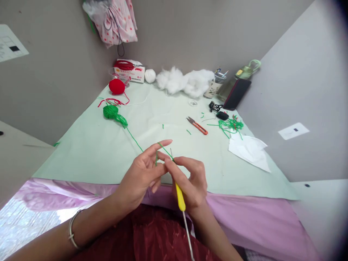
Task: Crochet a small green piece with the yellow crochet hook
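My left hand (pixel 146 168) is closed in a pinch, with the index finger raised and green yarn (pixel 135 140) looped over it. That strand runs back to a green yarn ball (pixel 110 112) on the left of the table. In my right hand (pixel 191 181) is a crochet hook (pixel 179 197) with a yellow grip, its thin metal tip pointing away from me and its other metal end toward my lap. The two hands meet at the fingertips, where the green yarn reaches the hook. Any stitches there are hidden by my fingers.
Orange thread snips (pixel 197 125) lie mid-table. Behind are a red yarn ball (pixel 116 87), white stuffing (pixel 185 81) and a pen cup (pixel 214 85). To the right are a phone (pixel 237 94), green yarn scraps (pixel 231 124) and white paper (pixel 248 150). Partition walls enclose the table.
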A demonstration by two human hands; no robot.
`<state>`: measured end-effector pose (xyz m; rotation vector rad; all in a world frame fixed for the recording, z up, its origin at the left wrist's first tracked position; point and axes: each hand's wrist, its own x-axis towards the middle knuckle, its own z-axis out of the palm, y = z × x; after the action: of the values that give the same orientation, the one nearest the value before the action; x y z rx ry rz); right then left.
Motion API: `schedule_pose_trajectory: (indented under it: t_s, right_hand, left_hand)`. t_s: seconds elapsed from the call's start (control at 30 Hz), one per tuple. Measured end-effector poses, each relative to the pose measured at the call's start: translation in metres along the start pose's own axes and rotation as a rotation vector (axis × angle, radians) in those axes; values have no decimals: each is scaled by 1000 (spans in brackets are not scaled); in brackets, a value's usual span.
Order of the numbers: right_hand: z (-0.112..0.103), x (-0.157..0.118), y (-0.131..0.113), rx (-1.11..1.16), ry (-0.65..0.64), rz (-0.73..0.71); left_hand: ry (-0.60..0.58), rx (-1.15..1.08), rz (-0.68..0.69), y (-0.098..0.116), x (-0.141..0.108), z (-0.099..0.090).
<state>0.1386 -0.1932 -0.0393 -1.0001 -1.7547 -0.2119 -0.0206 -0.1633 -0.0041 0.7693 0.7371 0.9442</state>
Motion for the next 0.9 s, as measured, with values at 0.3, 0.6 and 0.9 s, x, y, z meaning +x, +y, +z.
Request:
schedule_pose_trajectory:
  t_s: [0.3,0.6,0.9]
  right_hand:
    - [-1,22,-2,595,65,488]
    - [0,7,0,286,92,274]
    - [1,19,4,687,79,590]
  left_hand:
    - [4,-51,-45,10,-1,5]
    - [-22,-116,-140,9,4,3]
    - [-38,-24,-8,5,4,3]
